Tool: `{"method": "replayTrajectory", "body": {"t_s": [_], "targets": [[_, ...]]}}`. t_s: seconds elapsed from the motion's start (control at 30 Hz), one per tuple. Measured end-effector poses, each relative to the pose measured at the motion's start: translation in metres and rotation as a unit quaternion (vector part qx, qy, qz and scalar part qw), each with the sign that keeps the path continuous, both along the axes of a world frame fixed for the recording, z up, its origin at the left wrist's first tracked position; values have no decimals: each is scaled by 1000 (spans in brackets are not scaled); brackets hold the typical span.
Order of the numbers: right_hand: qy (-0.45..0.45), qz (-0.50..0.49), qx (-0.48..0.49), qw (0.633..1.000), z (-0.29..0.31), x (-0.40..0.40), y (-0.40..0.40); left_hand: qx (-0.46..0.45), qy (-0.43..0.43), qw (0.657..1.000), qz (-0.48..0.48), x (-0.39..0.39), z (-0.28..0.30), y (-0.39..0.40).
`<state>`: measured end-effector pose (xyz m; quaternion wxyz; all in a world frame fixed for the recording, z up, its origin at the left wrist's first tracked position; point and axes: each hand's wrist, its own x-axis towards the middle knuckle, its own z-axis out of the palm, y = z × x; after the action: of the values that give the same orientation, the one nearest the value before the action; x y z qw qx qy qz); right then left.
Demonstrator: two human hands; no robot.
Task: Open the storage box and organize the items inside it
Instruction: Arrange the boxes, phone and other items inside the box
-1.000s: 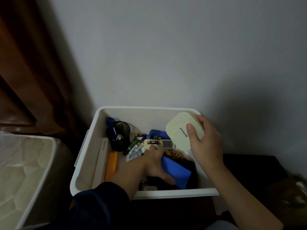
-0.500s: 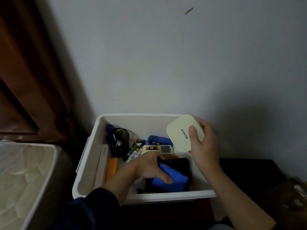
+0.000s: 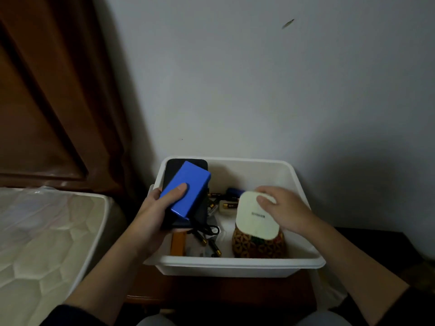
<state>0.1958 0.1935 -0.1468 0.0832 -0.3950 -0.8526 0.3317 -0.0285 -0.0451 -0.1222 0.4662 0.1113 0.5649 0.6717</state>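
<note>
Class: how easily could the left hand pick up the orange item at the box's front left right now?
Probably not: the left hand already grips the blue block and a black device, and they hang over the orange item. Its grip must be freed first.

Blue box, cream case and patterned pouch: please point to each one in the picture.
blue box [image 3: 188, 187], head view, on its top face.
cream case [image 3: 253, 220], head view, on its flat lid.
patterned pouch [image 3: 259, 248], head view, on its woven front.
</note>
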Motion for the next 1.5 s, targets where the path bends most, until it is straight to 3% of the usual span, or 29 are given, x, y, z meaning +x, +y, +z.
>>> {"method": "replayTrajectory", "body": {"t_s": [0.1, 0.17, 0.27, 0.37, 0.47, 0.57, 0.67, 0.8, 1.03, 1.1, 1.17, 1.23, 1.27, 1.33, 1.4, 1.5], "targets": [[-178, 87, -21, 980, -6, -2, -2, 25, -21, 999, 29, 7, -5, -6], [-242, 116, -46, 962, -11, -1, -3, 40, -24, 998, 40, 9, -6, -6], [-273, 138, -12, 952, -20, 0, -2, 60, -41, 997, 37, 7, -9, -6], [-333, 169, 117, 920, -31, -3, -9, 68, -53, 996, 36, 3, -13, -6], [-262, 232, 218, 911, -34, -20, -22, 67, -56, 995, 44, 2, -16, -4], [-203, 359, 188, 892, -34, -44, -36, 59, -49, 996, 41, 2, -17, -3], [-278, 440, 161, 839, -41, -61, -41, 57, -54, 996, 43, 1, -16, -3], [-372, 437, 91, 814, -41, -57, -30, 60, -58, 996, 36, 3, -15, -2], [-347, 439, 83, 825, -43, -49, -33, 59, -61, 996, 37, 2, -14, -3], [-326, 399, 44, 856, -40, -55, -35, 60, -63, 995, 40, 3, -12, -4], [-237, 310, 7, 921, -32, -62, -34, 59, -64, 995, 42, 4, -11, -4], [-69, 167, 7, 983, -16, -69, -35, 56, -61, 996, 46, 5, -9, -4], [38, 98, -11, 994, -5, -72, -38, 55, -57, 996, 48, 6, -8, -4], [191, 38, -100, 976, 20, -80, -46, 51, -44, 996, 49, 8, -7, -3], [206, 110, -112, 966, 43, -86, -60, 44, -21, 998, 45, 10, -6, -3], [84, 300, 122, 942, 67, -94, -76, 33, 12, 999, 39, 12, -6, -3]]}}
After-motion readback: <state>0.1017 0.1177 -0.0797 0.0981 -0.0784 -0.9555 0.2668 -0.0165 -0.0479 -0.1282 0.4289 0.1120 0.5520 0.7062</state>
